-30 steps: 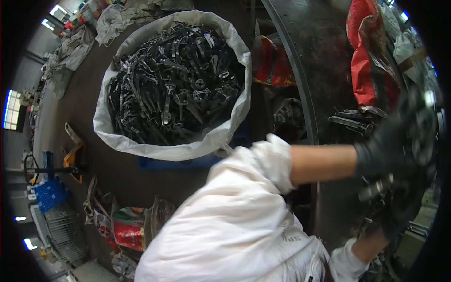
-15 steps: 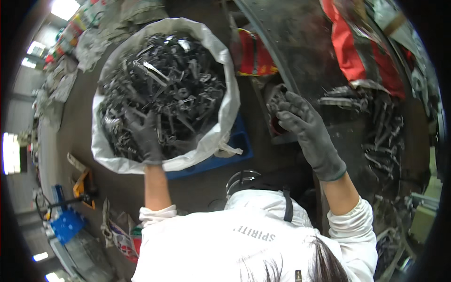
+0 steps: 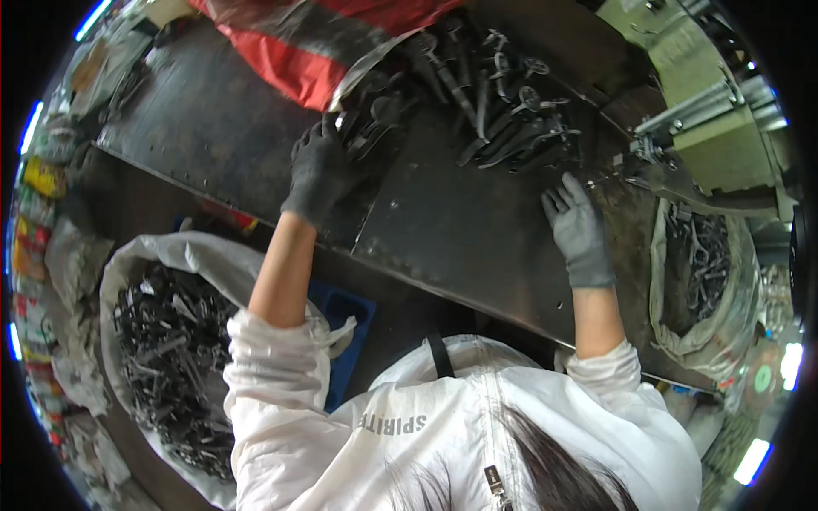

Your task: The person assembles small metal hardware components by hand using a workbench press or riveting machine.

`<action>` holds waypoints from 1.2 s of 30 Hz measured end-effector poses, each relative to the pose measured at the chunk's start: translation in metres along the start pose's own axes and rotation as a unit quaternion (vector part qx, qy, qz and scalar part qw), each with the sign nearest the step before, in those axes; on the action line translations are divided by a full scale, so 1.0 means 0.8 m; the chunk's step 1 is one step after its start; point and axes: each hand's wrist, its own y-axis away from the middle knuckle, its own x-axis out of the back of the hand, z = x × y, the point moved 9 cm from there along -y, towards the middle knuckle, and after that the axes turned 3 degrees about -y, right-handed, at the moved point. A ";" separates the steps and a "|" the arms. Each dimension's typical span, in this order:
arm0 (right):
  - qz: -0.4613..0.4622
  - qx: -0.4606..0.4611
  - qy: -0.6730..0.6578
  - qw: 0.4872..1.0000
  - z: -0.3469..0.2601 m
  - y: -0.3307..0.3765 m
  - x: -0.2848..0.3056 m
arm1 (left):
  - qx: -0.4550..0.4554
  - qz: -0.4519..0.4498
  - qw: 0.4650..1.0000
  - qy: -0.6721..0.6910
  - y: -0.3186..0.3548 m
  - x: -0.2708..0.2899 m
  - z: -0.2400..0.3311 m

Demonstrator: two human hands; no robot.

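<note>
On the dark metal tabletop (image 3: 443, 230) lies a pile of dark metal parts (image 3: 520, 128), long pieces with rings at some ends. My gloved left hand (image 3: 317, 175) is over the table by the near edge of a red sack (image 3: 298, 64), its fingers extended beside a small cluster of similar parts (image 3: 375, 128). Nothing shows in that hand. My gloved right hand (image 3: 579, 234) hovers over the right side of the table, fingers loosely apart and holding nothing. It is nearest to the pile and a greenish machine.
A white sack (image 3: 128, 255) full of dark metal parts stands at lower left, partly behind my left arm. Another sack (image 3: 665, 315) of parts is at the right, below the greenish machine (image 3: 707, 94). A blue crate (image 3: 349, 319) is under the table's near edge.
My view has turned right toward the table. My left hand has come out of the white sack of parts and over the table by the red sack; my right hand is now farther right.
</note>
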 end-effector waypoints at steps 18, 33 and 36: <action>0.016 0.134 -0.029 0.990 -0.030 -0.239 -0.098 | 0.275 -0.135 0.613 0.728 -0.080 -0.174 0.145; -0.141 -0.092 -0.318 0.933 0.002 -0.313 -0.142 | 0.220 -0.099 0.346 0.907 -0.232 -0.218 0.204; -0.155 -0.089 -0.292 0.940 0.017 -0.325 -0.148 | 0.189 -0.121 0.392 0.892 -0.240 -0.218 0.171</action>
